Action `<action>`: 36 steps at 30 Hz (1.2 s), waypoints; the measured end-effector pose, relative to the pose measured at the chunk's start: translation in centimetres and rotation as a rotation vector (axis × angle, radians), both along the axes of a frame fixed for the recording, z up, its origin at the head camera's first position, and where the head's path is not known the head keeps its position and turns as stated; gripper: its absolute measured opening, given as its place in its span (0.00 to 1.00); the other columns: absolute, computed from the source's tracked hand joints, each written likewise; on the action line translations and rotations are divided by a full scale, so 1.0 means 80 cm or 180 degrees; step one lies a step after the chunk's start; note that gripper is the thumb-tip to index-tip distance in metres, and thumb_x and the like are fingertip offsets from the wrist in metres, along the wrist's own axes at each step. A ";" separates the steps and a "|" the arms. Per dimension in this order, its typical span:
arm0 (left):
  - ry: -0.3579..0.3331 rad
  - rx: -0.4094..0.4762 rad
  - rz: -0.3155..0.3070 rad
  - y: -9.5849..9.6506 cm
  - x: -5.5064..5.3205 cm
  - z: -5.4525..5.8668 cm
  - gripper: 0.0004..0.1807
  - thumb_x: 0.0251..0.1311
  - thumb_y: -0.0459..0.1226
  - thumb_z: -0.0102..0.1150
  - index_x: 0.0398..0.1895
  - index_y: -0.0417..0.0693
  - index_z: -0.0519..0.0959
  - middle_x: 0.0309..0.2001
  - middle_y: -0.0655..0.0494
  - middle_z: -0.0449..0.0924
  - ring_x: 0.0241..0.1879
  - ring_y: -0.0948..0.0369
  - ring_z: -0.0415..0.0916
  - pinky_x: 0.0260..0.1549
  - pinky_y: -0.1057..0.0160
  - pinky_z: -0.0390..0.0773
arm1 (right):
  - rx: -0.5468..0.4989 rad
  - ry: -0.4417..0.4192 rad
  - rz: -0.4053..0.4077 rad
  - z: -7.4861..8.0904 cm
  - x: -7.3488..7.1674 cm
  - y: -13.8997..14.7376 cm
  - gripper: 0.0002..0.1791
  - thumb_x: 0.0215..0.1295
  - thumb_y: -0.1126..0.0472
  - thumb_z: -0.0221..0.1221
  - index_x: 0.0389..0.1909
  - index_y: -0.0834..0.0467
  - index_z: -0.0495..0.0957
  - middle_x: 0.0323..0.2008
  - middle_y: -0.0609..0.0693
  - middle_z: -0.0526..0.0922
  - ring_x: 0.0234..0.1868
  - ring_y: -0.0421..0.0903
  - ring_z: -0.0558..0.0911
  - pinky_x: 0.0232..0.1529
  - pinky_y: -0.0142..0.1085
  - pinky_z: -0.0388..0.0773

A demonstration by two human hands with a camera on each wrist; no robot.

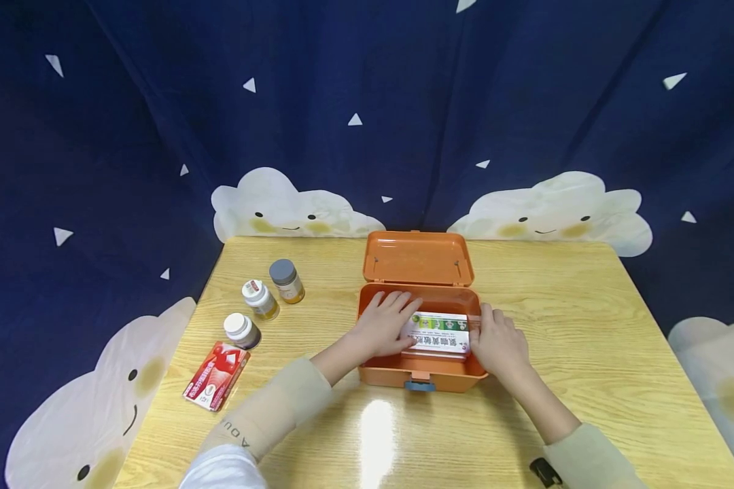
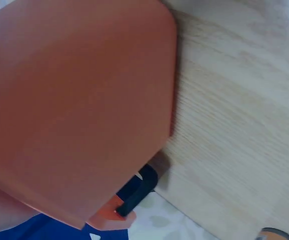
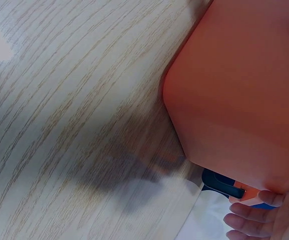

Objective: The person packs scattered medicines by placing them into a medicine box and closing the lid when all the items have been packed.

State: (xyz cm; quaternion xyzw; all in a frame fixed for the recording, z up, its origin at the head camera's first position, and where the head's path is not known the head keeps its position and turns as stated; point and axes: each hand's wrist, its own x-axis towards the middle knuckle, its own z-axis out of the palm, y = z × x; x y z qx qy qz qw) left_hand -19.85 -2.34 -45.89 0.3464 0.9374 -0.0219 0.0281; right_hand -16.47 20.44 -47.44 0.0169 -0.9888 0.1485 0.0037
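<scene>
Wooden table (image 1: 587,292), orange case (image 1: 382,375) lengthwise left-right; carton (image 1: 438,334) parallel

Head view bright, mostly sharp; blown-out glare streak on the counter (image 1: 563,339), front centre. Curtain (image 1: 404,81) dark, deepest toward left. Wrist views dimmer, hazy, a bit soft; white hotspots, left wrist upper right, right wrist upper left. Right wrist: broad soft shadow beside orange box (image 3: 239,90).
</scene>
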 end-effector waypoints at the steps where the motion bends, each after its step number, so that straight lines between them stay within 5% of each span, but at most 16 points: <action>1: 0.0072 0.0050 -0.0027 -0.003 0.001 0.000 0.40 0.56 0.58 0.50 0.70 0.54 0.53 0.67 0.53 0.56 0.66 0.55 0.52 0.62 0.49 0.53 | 0.0001 0.0004 -0.0002 0.000 0.000 0.000 0.24 0.57 0.60 0.49 0.52 0.67 0.60 0.40 0.66 0.72 0.39 0.65 0.73 0.32 0.57 0.69; 12: 0.0683 0.0636 -0.0118 -0.034 0.005 -0.005 0.40 0.55 0.55 0.53 0.68 0.48 0.57 0.65 0.50 0.58 0.64 0.52 0.54 0.62 0.48 0.53 | 0.0024 0.0012 -0.0014 -0.001 -0.001 0.000 0.24 0.57 0.60 0.48 0.53 0.67 0.60 0.40 0.66 0.71 0.40 0.65 0.72 0.32 0.57 0.69; 28: 0.0471 0.1238 0.0574 -0.083 0.022 -0.015 0.40 0.55 0.55 0.53 0.67 0.46 0.57 0.64 0.49 0.59 0.64 0.52 0.53 0.62 0.47 0.50 | 0.0006 -0.0027 -0.0025 -0.001 0.000 -0.001 0.25 0.58 0.60 0.48 0.54 0.67 0.60 0.41 0.66 0.72 0.40 0.65 0.72 0.33 0.56 0.69; 36: 0.0580 0.1713 0.0818 -0.111 0.033 -0.024 0.38 0.54 0.53 0.55 0.65 0.43 0.60 0.62 0.44 0.62 0.62 0.51 0.56 0.61 0.48 0.52 | 0.0011 -0.0019 -0.0033 -0.003 0.000 0.000 0.24 0.58 0.60 0.49 0.53 0.66 0.60 0.40 0.66 0.72 0.40 0.64 0.73 0.31 0.56 0.69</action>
